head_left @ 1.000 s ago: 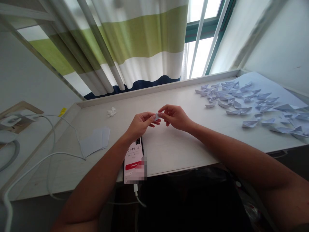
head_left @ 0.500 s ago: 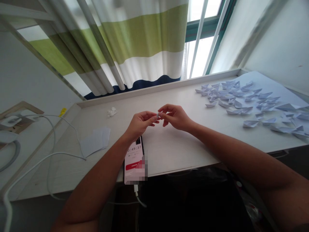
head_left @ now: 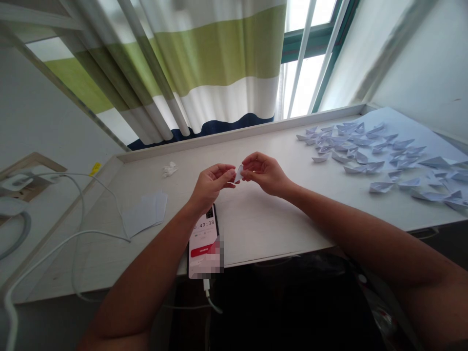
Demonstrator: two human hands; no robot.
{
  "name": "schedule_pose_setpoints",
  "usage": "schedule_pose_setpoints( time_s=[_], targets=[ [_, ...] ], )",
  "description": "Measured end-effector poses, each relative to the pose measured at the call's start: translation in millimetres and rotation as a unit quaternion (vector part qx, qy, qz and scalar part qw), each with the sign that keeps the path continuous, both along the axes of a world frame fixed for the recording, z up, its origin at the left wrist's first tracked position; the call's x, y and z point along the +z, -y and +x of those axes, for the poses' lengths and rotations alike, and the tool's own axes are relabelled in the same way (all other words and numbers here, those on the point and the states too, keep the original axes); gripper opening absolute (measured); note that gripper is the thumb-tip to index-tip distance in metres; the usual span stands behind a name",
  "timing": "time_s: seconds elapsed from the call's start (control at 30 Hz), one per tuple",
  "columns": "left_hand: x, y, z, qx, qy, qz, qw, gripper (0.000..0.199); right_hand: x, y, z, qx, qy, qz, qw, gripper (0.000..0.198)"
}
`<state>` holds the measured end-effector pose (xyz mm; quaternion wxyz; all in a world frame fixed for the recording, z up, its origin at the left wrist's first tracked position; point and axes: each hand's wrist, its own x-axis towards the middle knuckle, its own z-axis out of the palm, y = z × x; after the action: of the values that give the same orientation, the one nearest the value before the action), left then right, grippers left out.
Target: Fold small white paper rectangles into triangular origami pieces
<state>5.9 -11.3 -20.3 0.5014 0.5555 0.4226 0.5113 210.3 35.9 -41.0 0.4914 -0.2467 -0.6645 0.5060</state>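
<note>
Between my two hands, just above the white desk, is a small piece of folded white paper [head_left: 238, 174], with a pointed triangular side facing up. My left hand [head_left: 214, 183] is closed, pinching the paper's left side between thumb and fingers. From the right, my right hand [head_left: 263, 173] pinches its other edge, thumb below and curled fingers above. Part of the paper is hidden behind the fingertips. Many folded paper boats [head_left: 363, 167] lie spread over the right side of the desk.
A phone [head_left: 204, 243] showing a running timer lies under my left wrist, with a white cable [head_left: 206, 287] plugged in. Blank paper sheets [head_left: 144, 214] and a crumpled white scrap [head_left: 169, 169] lie to the left. A raised ledge [head_left: 226, 135] borders the desk's back edge.
The folded paper has turned up and more of it shows, as a triangle. My right hand's fingers have shifted slightly up, and the hands have parted a little.
</note>
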Motion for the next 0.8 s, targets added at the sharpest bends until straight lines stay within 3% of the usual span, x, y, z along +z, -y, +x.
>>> schedule_pose_setpoints(
  time_s=[0.17,0.43,0.8],
  targets=[
    [-3.9,-0.9,0.6,-0.043,0.01,-0.019,0.999,0.045,-3.0,-1.5,-0.8,-0.034,0.036,0.023,0.999,0.044],
    [-4.0,-0.6,0.5,-0.013,0.001,-0.013,1.0,0.04,2.4,6.1,-2.7,-0.063,0.083,0.072,0.992,0.045],
    [-2.7,0.3,2.3,0.031,-0.063,0.04,0.997,0.036,4.3,7.8,-2.3,-0.038,0.087,0.06,0.994,0.043]
  ],
)
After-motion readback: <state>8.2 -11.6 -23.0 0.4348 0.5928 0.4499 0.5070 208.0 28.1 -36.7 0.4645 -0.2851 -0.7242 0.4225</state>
